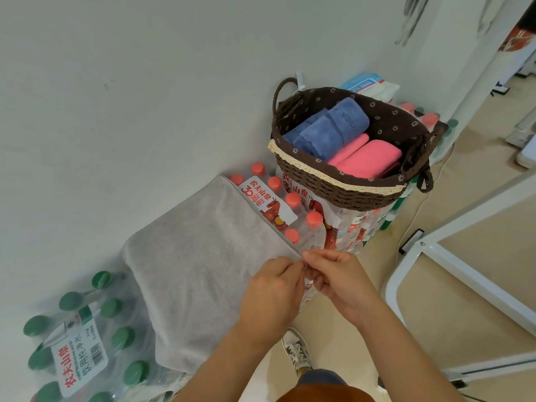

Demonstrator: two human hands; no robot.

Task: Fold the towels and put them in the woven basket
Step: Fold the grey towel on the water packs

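Observation:
A grey towel (200, 256) lies spread over packs of water bottles against the wall. My left hand (271, 291) and my right hand (338, 281) meet at its near right corner, both pinching the towel's edge. The woven basket (342, 190), dark brown with a flowered lining, stands on a bottle pack behind and to the right. Inside it lie folded blue towels (327, 129) and folded pink towels (368, 158).
Red-capped bottle packs (278, 198) sit under the towel and basket; green-capped bottles (87, 329) stand at the lower left. A white metal frame (435, 256) rises at the right. A wipes pack (368, 84) lies behind the basket. My shoe (297, 351) is on the tan floor.

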